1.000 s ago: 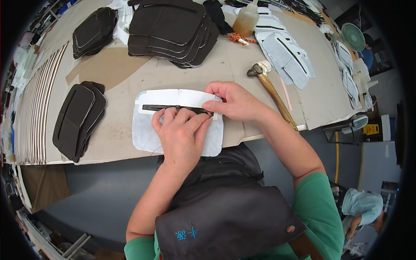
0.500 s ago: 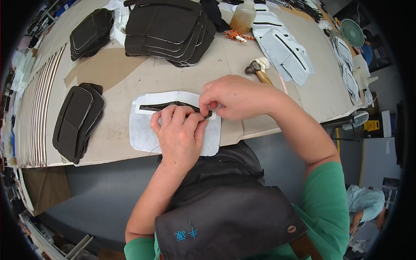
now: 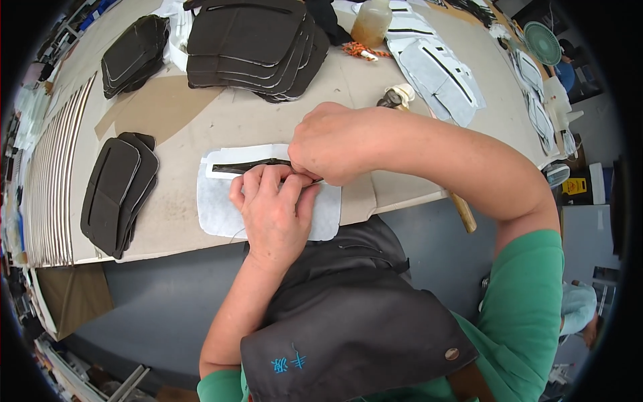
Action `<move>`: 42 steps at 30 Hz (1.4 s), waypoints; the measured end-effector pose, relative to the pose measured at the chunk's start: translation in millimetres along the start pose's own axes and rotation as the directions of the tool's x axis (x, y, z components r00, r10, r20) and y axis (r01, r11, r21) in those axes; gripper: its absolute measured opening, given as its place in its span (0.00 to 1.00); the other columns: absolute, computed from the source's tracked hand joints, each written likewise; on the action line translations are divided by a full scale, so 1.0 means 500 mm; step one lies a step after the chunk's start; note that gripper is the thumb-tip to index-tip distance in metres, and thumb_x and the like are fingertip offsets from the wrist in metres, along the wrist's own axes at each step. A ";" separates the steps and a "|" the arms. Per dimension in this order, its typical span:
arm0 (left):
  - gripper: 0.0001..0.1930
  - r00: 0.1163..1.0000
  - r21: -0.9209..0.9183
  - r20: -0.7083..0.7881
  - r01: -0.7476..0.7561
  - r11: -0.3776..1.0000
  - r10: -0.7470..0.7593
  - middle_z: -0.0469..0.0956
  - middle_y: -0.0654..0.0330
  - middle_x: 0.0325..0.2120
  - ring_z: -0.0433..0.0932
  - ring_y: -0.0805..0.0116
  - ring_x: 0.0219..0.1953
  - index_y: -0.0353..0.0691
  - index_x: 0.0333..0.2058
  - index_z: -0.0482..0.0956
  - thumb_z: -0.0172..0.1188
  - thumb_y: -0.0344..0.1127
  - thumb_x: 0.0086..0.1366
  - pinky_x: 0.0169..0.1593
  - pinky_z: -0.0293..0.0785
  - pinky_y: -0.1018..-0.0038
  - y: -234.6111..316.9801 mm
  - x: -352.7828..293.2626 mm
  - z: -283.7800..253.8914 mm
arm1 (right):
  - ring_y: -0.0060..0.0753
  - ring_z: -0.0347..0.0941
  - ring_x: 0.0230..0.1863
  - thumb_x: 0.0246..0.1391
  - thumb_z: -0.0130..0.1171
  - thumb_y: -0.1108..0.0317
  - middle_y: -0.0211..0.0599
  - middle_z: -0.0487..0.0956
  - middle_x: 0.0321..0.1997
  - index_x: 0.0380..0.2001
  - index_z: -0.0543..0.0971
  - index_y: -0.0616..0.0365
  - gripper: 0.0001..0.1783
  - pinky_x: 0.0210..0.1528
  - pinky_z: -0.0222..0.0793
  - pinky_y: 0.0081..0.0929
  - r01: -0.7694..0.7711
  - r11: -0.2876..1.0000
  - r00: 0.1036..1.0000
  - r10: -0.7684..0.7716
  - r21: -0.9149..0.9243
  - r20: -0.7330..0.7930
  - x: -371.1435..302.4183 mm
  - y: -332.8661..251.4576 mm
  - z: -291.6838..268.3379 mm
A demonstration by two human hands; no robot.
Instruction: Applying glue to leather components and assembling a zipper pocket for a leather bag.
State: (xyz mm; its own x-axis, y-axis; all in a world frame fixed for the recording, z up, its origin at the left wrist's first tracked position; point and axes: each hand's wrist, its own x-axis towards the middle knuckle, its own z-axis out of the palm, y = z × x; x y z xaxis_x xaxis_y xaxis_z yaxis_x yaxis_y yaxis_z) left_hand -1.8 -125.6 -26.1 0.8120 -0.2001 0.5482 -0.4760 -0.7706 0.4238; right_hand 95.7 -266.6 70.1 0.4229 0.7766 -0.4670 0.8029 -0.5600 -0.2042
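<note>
On the near side of the table lies a pale blue-white fabric panel (image 3: 221, 211) with rounded corners. A white band (image 3: 268, 151) runs along its far side, framing a long dark slot (image 3: 241, 167) with black material in it. My left hand (image 3: 276, 208) bears down on the panel, its bent fingers gripping the slot's near edge. My right hand (image 3: 329, 144) is closed at the slot's right end, close against the left fingers. What its fingertips pinch is hidden beneath the hand. A thin thread shows by my left wrist.
Dark padded panels (image 3: 117, 194) are stacked at left, with larger stacks (image 3: 244, 40) behind. A hammer (image 3: 463, 213) lies partly under my right forearm, its handle past the table edge. Farther back stand a bottle (image 3: 372, 23) of amber liquid, orange cord (image 3: 362, 51) and pale slotted panels (image 3: 439, 77).
My right hand has moved left and turned over the slot's right end, with its elbow swung outward. My left hand stays almost in place. The hammer's handle end now shows below my forearm.
</note>
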 end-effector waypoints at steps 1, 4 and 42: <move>0.08 1.000 -0.001 0.008 0.014 1.000 -0.014 0.76 0.67 0.33 0.72 0.62 0.43 0.47 0.30 0.82 0.72 0.33 0.51 0.53 0.56 0.60 -0.003 -0.001 0.001 | 0.50 0.75 0.27 0.36 0.60 0.78 0.43 0.79 0.19 0.19 0.82 0.56 0.05 0.31 0.69 0.43 0.010 1.000 1.000 -0.010 -0.003 -0.020 0.001 0.002 0.002; 0.07 0.999 -0.005 0.028 0.032 0.999 -0.032 0.76 0.68 0.32 0.72 0.63 0.42 0.48 0.30 0.83 0.71 0.32 0.52 0.53 0.56 0.62 -0.003 0.001 0.000 | 0.49 0.75 0.26 0.37 0.59 0.77 0.43 0.79 0.19 0.19 0.81 0.55 0.05 0.31 0.68 0.43 0.014 1.000 0.999 -0.014 0.003 -0.044 -0.008 0.012 0.011; 0.07 0.972 -0.220 0.180 0.187 0.957 -0.149 0.79 0.60 0.37 0.74 0.61 0.42 0.40 0.36 0.84 0.64 0.24 0.57 0.47 0.70 0.66 -0.074 -0.005 -0.111 | 0.38 0.76 0.41 0.44 0.71 0.63 0.33 0.80 0.31 0.31 0.81 0.52 0.12 0.52 0.64 0.35 0.039 0.932 0.918 0.109 0.360 -0.381 -0.059 0.017 0.124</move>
State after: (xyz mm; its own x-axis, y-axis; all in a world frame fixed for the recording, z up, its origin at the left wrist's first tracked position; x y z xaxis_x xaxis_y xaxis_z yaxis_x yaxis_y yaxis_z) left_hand -5.1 -63.0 -2.8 0.9213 -0.1889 0.3399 -0.3778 -0.6423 0.6669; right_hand 63.9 -312.1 28.8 0.6357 0.7621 -0.1230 0.6136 -0.5955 -0.5185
